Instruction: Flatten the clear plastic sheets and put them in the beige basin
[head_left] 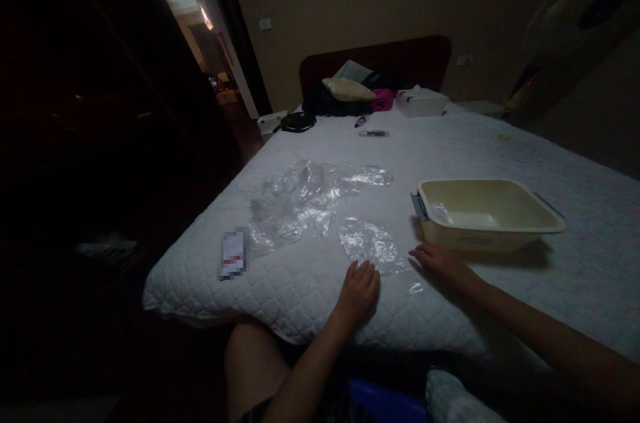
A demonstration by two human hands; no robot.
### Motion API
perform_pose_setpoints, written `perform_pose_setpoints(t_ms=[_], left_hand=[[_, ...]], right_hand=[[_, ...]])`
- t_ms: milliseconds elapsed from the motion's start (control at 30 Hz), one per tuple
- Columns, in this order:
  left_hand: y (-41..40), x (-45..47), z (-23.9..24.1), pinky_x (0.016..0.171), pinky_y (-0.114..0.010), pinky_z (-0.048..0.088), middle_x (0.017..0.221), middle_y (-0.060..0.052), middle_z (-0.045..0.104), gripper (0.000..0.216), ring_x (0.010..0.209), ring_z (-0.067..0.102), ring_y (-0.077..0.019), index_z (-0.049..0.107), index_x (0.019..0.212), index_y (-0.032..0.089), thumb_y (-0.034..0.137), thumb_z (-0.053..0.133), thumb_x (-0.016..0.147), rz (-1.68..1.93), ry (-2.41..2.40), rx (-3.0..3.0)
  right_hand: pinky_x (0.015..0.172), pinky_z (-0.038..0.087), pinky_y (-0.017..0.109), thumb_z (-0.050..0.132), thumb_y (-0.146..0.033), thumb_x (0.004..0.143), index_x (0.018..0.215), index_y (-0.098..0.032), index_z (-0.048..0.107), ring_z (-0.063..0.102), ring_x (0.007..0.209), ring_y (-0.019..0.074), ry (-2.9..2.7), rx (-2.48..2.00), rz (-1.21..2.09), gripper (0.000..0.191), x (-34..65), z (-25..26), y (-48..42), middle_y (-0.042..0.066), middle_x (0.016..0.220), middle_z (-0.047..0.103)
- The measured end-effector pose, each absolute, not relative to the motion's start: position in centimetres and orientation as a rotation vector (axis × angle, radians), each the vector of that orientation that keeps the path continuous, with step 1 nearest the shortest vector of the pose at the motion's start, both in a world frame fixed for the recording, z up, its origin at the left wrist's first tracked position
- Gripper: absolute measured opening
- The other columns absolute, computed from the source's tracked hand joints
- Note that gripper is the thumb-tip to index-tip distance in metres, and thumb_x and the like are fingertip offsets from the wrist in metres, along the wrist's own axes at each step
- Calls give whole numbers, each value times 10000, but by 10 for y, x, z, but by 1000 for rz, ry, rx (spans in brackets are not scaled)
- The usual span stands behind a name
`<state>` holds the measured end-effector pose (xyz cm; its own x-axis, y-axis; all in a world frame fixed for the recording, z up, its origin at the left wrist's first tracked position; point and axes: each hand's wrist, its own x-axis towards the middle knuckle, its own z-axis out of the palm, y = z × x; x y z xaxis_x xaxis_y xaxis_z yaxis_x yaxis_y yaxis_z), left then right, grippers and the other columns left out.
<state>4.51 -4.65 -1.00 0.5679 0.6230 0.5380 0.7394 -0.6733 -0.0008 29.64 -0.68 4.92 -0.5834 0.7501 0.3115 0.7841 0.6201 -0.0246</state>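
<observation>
My left hand lies flat on the white quilted bed, fingers stretched toward a small clear plastic bag. My right hand rests palm down at that bag's right edge, fingers extended, just in front of a cream plastic basin. Neither hand holds anything. A larger crumpled sheet of clear plastic is spread further left and back. A small packet with red markings lies at the left near the bed's corner.
At the headboard lie a pillow, dark and pink clothes, a white box and a black item. A small dark object sits mid-bed. A dark wardrobe stands left; a fan right.
</observation>
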Motion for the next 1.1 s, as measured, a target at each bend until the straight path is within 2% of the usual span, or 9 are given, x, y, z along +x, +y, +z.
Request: perform_pose_setpoints(t_ms=[233, 467, 633, 733, 867, 1100], left_hand=[[-44, 50, -5, 986, -396, 322, 1243, -113, 481, 333, 1198, 385, -216, 460, 1170, 115, 142, 357, 855, -646, -1010, -2622], [-44, 51, -4, 1002, -399, 301, 1227, -115, 493, 333, 1196, 386, -215, 460, 1162, 111, 149, 402, 837, -577, -1020, -2678], [-45, 51, -3, 999, -404, 299, 1222, -112, 494, 338, 1190, 392, -222, 464, 1158, 119, 151, 410, 826, -584, -1042, -2693], [-45, 51, -3, 1009, -404, 282, 1222, -110, 493, 348, 1188, 391, -231, 462, 1163, 112, 152, 412, 821, -597, -1053, -2696], [-44, 51, -3, 1009, -404, 280, 1213, -112, 501, 332, 1186, 395, -221, 470, 1151, 114, 154, 404, 828, -589, -1054, -2692], [-44, 50, -3, 1016, -407, 268, 1225, -113, 489, 337, 1199, 375, -225, 467, 1158, 111, 161, 393, 834, -574, -1057, -2705]], right_hand=[[671, 440, 309, 386, -277, 860, 1007, -185, 591, 579, 785, 194, -2541, -1162, -216, 269, 308, 30, -14, 115, 923, 627], [737, 441, 311, 389, -281, 847, 1013, -211, 587, 579, 862, 189, -2504, -1179, 41, 268, 293, 33, -18, 90, 1008, 624], [779, 414, 350, 434, -189, 787, 982, -185, 602, 535, 926, 216, -2576, -1134, 63, 257, 283, 46, -18, 120, 1061, 580], [787, 399, 354, 455, -165, 737, 935, -161, 602, 515, 914, 217, -2566, -1159, 133, 247, 275, 51, -16, 119, 1005, 580], [766, 382, 335, 428, -242, 796, 848, -163, 597, 517, 845, 194, -2477, -1262, 208, 193, 264, 50, -9, 85, 886, 594], [722, 353, 298, 430, -411, 829, 713, -177, 574, 517, 764, 173, -2463, -1402, 160, 299, 254, 51, 11, 48, 763, 582]])
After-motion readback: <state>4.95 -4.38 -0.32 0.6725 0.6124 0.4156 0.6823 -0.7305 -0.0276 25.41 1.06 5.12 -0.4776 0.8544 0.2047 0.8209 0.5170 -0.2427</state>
